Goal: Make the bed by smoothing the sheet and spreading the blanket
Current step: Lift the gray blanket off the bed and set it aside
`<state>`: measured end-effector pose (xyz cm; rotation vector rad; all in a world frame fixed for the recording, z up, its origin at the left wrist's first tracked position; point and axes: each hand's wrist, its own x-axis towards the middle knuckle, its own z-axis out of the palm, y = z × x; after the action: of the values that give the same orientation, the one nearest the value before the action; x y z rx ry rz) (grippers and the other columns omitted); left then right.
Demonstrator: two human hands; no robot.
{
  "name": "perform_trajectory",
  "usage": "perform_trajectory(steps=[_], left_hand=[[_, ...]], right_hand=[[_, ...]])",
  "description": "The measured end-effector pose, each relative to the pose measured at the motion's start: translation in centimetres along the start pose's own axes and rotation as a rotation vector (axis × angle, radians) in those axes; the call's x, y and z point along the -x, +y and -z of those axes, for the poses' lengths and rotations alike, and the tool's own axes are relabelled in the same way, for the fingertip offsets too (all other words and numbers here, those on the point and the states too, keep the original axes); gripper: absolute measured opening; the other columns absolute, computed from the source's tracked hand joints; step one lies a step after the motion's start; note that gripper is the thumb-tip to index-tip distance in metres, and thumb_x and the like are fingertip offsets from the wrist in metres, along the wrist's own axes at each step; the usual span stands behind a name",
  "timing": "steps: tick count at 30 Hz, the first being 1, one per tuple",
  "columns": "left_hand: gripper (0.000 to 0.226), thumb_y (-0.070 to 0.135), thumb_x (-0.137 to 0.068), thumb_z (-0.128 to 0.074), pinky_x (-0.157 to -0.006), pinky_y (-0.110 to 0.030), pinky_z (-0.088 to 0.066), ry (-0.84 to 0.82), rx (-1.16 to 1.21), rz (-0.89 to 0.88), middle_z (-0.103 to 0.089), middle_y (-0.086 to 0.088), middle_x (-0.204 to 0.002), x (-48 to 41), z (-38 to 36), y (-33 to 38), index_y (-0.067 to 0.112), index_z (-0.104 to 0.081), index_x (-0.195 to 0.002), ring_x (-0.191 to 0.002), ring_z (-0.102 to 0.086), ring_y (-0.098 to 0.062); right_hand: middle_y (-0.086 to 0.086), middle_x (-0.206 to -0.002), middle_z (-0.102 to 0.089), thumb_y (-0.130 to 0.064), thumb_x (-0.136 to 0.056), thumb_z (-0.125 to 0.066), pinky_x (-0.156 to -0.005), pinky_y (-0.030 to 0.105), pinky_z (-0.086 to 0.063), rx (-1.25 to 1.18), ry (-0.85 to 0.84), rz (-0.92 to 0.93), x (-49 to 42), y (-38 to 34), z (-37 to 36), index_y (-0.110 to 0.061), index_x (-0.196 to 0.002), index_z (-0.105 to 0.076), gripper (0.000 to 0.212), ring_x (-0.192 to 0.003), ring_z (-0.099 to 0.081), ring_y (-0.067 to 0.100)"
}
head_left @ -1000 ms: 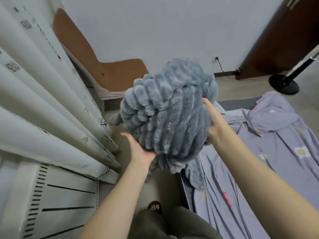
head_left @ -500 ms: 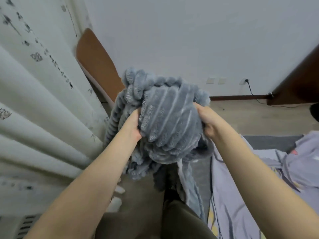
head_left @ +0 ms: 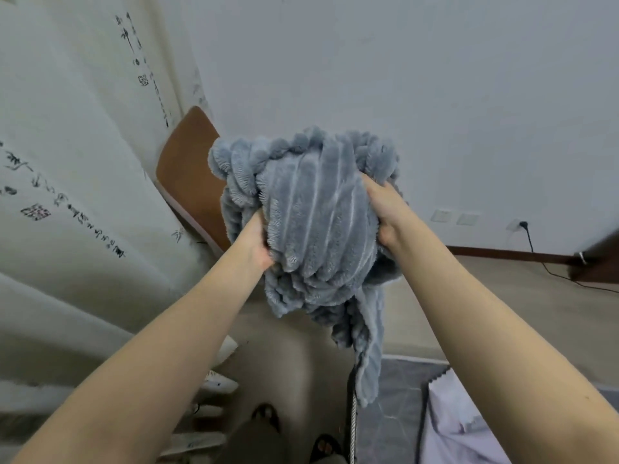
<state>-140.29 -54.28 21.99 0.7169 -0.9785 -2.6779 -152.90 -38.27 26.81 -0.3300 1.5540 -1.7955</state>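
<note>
Above floor, bunched grey blanket point(head_left: 311, 222) held up; left hand point(head_left: 258, 242) grip and right hand point(head_left: 385, 205) grip both clutching blanket.

Both arms stretch forward, raised; left hand point(head_left: 258, 244) and right hand point(head_left: 385, 209) face inward, fingers point(head_left: 371, 190) curled, gripping.

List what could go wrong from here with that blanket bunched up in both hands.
1. The blanket is a tight wad gripped by the left hand and right hand. With no edge in hand, it may open twisted.
2. A loose end hangs toward the feet and could be stepped on.
3. The chair stands close behind, so a throw might snag on it.
</note>
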Motion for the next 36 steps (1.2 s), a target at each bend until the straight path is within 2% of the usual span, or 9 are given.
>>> perform_trajectory(steps=[5, 10, 16, 21, 24, 27, 31, 33, 36], left_hand=[[0.033, 0.039, -0.093, -0.058, -0.075, -0.041, -0.058, 0.001, 0.01, -0.045, -0.074, -0.008, -0.105, -6.1, 1.0, 4.5, 0.013, -0.08, -0.092, -0.096, -0.072, -0.026], [0.032, 0.039, -0.093, -0.06, -0.076, -0.04, -0.058, -0.002, -0.008, -0.124, -0.074, -0.008, -0.105, -13.4, 1.9, 12.0, 0.014, -0.08, -0.092, -0.094, -0.072, -0.025], [0.035, 0.037, -0.098, -0.052, -0.082, -0.043, -0.056, -0.03, 0.044, -0.161, -0.07, -0.012, -0.115, -20.7, 3.3, 21.3, 0.012, -0.071, -0.114, -0.103, -0.069, -0.03], [0.036, 0.037, -0.095, -0.054, -0.074, -0.036, -0.058, -0.001, -0.003, -0.146, -0.075, -0.008, -0.103, -25.1, 5.8, 24.9, 0.013, -0.08, -0.09, -0.094, -0.072, -0.024], [0.03, 0.039, -0.09, -0.064, -0.079, -0.035, -0.056, 0.076, -0.084, -0.018, -0.074, -0.007, -0.105, -28.2, 7.5, 24.2, 0.014, -0.079, -0.096, -0.094, -0.072, -0.023], [0.044, 0.048, -0.089, -0.063, -0.091, -0.04, -0.054, 0.177, -0.204, 0.125, -0.07, -0.008, -0.118, -31.5, 10.5, 21.5, 0.015, -0.07, -0.117, -0.107, -0.067, -0.025], [0.045, 0.052, -0.092, -0.054, -0.093, -0.04, -0.051, 0.336, -0.334, 0.365, -0.067, -0.007, -0.124, -33.8, 14.1, 15.6, 0.02, -0.067, -0.12, -0.109, -0.064, -0.026], [0.042, 0.044, -0.093, -0.054, -0.089, -0.041, -0.052, 0.482, -0.418, 0.45, -0.062, -0.008, -0.129, -34.3, 15.3, 12.4, 0.019, -0.061, -0.126, -0.108, -0.061, -0.028], [0.079, 0.045, -0.089, -0.06, -0.105, -0.043, -0.041, 0.75, -0.675, 0.426, -0.031, -0.011, -0.152, -34.4, 15.9, 8.3, 0.009, -0.025, -0.15, -0.13, -0.042, -0.033]], right_hand=[[0.0, -0.111, -0.073, -0.053, -0.077, -0.074, -0.086, 0.047, -0.057, -0.03, -0.01, 0.043, -7.0, -1.1, -2.0, -0.025, -0.126, -0.06, 0.058, -0.1, -0.07, 0.021], [0.001, -0.112, -0.072, -0.051, -0.08, -0.072, -0.089, 0.049, -0.055, -0.1, -0.006, 0.12, -16.3, -3.6, -5.5, -0.025, -0.123, -0.06, 0.051, -0.102, -0.07, 0.021], [0.003, -0.112, -0.072, -0.044, -0.082, -0.072, -0.088, 0.047, -0.056, -0.183, 0.008, 0.161, -27.3, -7.2, -10.9, -0.023, -0.121, -0.059, 0.045, -0.103, -0.069, 0.022], [-0.005, -0.113, -0.072, -0.056, -0.077, -0.072, -0.088, 0.043, -0.056, -0.107, 0.021, 0.081, -34.3, -6.6, -12.9, -0.034, -0.115, -0.059, 0.046, -0.104, -0.069, 0.016], [-0.008, -0.114, -0.071, -0.066, -0.07, -0.073, -0.087, 0.042, -0.057, -0.067, 0.098, -0.031, -37.2, -3.2, -11.9, -0.035, -0.122, -0.056, 0.063, -0.104, -0.069, 0.016], [-0.006, -0.122, -0.067, -0.073, -0.063, -0.073, -0.094, 0.044, -0.053, -0.032, 0.16, -0.206, -39.5, 2.1, -9.5, -0.033, -0.132, -0.053, 0.083, -0.109, -0.066, 0.019], [0.002, -0.129, -0.062, -0.071, -0.073, -0.063, -0.099, 0.044, -0.05, 0.025, 0.249, -0.541, -41.1, 9.9, -6.1, -0.023, -0.136, -0.051, 0.08, -0.113, -0.061, 0.023], [0.007, -0.147, -0.045, -0.062, -0.084, -0.057, -0.105, 0.044, -0.044, 0.086, 0.423, -0.623, -41.3, 13.8, -4.7, -0.019, -0.15, -0.028, 0.083, -0.126, -0.05, 0.029], [0.006, -0.16, -0.016, -0.055, -0.093, -0.047, -0.111, 0.048, -0.031, 0.145, 0.57, -0.557, -41.0, 18.1, -3.3, -0.033, -0.153, 0.0, 0.08, -0.141, -0.029, 0.033]])
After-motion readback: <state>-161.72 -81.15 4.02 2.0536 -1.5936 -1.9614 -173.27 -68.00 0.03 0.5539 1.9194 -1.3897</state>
